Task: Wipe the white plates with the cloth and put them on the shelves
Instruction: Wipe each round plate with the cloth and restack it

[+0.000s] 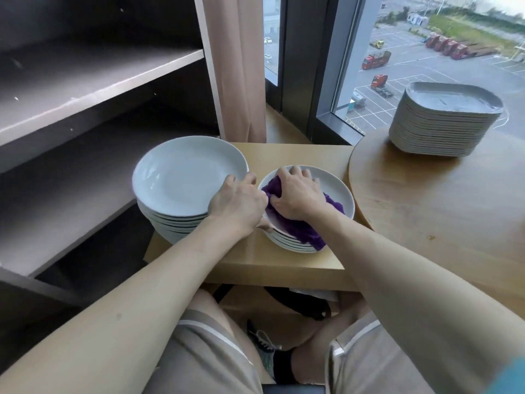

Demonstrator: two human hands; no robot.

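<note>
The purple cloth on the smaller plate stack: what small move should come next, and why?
Probably sweep the purple cloth round the top plate with the right hand: it holds the cloth bunched there, while the left hand holds that plate's rim, so this plate seems not yet wiped.

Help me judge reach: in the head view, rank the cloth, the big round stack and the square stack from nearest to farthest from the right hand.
1. cloth: under the right hand, on the small stack.
2. big round stack: just left, on the same low table.
3. square stack: far right, on the round table.
</note>
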